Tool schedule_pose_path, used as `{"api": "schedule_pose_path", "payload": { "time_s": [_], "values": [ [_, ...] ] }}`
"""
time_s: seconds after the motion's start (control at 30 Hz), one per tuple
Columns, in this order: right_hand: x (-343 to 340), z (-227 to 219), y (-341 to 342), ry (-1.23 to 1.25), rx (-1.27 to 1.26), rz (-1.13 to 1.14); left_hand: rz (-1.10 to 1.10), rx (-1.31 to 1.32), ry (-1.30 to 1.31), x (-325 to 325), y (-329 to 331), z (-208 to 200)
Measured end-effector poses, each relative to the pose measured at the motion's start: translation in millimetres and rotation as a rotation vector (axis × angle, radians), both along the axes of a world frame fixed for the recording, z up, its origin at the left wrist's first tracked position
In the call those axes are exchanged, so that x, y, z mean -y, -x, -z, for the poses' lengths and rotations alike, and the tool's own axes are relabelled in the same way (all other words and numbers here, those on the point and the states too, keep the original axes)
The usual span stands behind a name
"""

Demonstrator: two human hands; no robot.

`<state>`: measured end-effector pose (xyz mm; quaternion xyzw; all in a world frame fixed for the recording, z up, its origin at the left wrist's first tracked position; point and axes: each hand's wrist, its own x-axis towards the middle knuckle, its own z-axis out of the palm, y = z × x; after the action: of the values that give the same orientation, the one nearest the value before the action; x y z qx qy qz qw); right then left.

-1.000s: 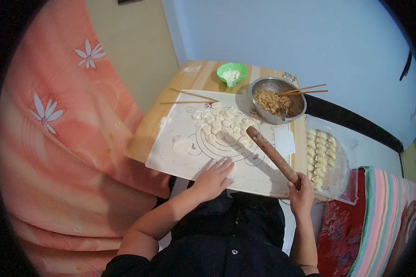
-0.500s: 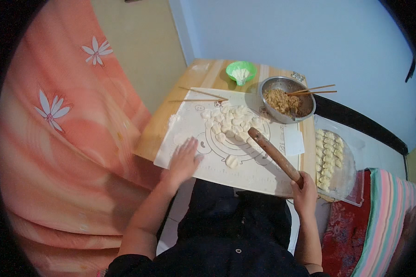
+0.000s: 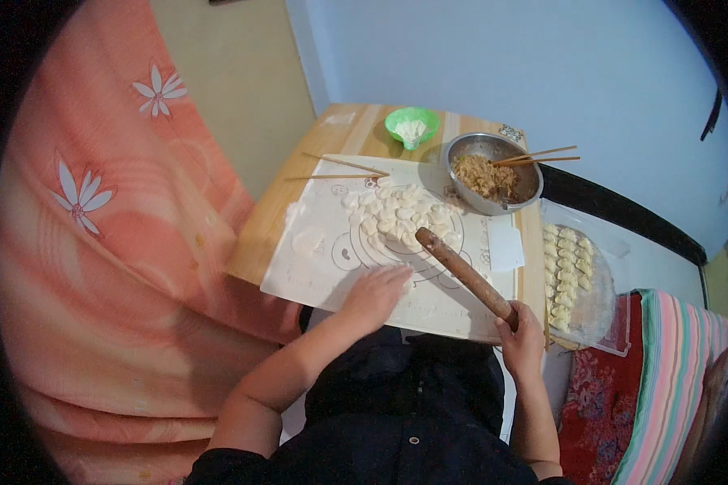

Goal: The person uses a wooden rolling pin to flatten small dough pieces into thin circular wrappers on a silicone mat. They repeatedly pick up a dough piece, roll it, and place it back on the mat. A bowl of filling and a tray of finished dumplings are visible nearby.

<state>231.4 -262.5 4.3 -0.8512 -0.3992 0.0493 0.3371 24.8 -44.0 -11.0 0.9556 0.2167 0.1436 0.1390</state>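
Observation:
My right hand (image 3: 522, 338) grips the near end of a brown wooden rolling pin (image 3: 469, 276), which slants up and left above the mat. Palm down, my left hand (image 3: 372, 297) lies over the near part of the white printed pastry mat (image 3: 295, 275). Its fingers are stretched out and pressed together loosely, pointing right. Anything beneath them is hidden. Beyond the hands, several small floury dough pieces (image 3: 400, 212) cluster in the middle of the mat, close to the pin's far end.
Chopsticks (image 3: 336, 176) lie on the mat's far left. At the back stand a green bowl of flour (image 3: 412, 123) and a steel bowl (image 3: 493, 202) of filling with chopsticks. Rows of dumplings (image 3: 568, 271) sit on a clear tray at right. An orange flowered cloth (image 3: 137, 267) hangs at left.
My left hand has moved right across the mat, over the spot where a single dough piece lay; that piece is now hidden. The right hand keeps its grip on the rolling pin.

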Motion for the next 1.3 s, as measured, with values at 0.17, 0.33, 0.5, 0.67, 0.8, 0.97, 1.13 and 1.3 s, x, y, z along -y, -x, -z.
{"api": "schedule_pose_path", "payload": {
  "time_s": [0.17,0.33,0.5,0.67,0.8,0.97,1.13,1.3],
  "values": [
    [4,7,-3,-0.042,0.050,-0.004,0.104,-0.056,-0.074,-16,-7,6],
    [8,5,-6,-0.044,0.050,-0.016,0.050,-0.066,0.041,-21,-1,-6],
    [9,2,-6,-0.063,0.053,0.000,0.164,0.172,-0.035,-18,-18,-6],
    [8,3,-8,-0.088,0.047,-0.019,0.306,0.139,-0.057,-5,-19,12],
    [7,2,-6,-0.072,0.096,-0.009,0.264,0.038,0.001,7,-13,8],
    [-9,4,0,-0.097,0.029,-0.051,0.157,-0.259,-0.045,28,-19,12],
    [-15,4,3,-0.064,0.091,-0.062,0.171,-0.118,-0.063,27,-13,11],
    [-28,5,8,-0.067,0.193,-0.199,-0.042,0.347,-0.018,6,20,-7]
  ]
}}
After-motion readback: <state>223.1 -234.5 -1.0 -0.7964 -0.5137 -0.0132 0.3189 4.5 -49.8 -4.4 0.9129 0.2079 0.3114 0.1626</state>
